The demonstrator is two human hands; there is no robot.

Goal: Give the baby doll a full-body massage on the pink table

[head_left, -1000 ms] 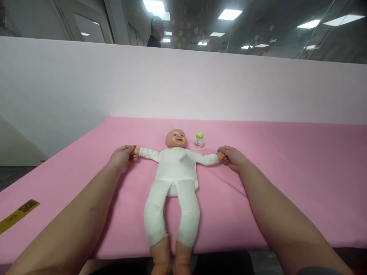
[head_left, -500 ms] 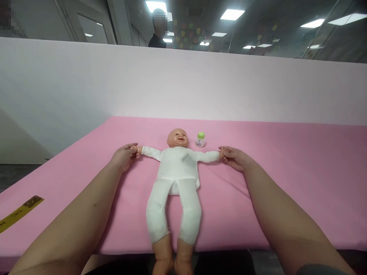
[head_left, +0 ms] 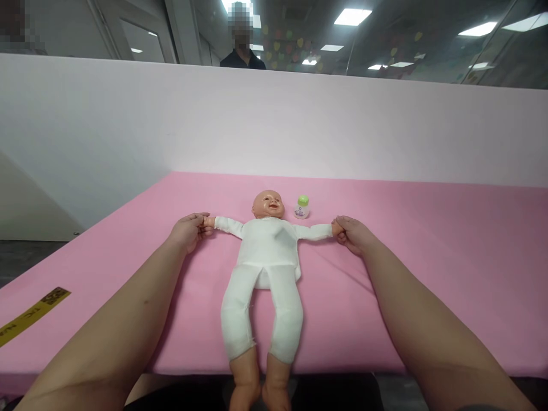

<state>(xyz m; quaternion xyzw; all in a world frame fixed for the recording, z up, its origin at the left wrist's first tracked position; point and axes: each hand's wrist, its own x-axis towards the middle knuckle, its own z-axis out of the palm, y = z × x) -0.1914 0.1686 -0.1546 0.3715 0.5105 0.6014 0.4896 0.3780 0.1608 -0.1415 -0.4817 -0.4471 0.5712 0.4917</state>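
A baby doll (head_left: 268, 251) in a white cloth suit lies face up on the pink mat (head_left: 428, 257), arms spread out to both sides, bare feet hanging over the near edge. My left hand (head_left: 188, 230) is closed around the doll's hand on the left side. My right hand (head_left: 351, 234) is closed around the doll's other hand on the right. A small white bottle with a green cap (head_left: 302, 207) stands upright just right of the doll's head.
A pale partition wall (head_left: 274, 120) rises behind the mat. Over its top a person in dark clothes (head_left: 242, 57) stands. A yellow printed tape strip (head_left: 32, 315) lies on the mat's left near corner.
My right hand's fingers have closed more tightly on the doll's hand. The view has shifted slightly; the person behind the wall has come further into view.
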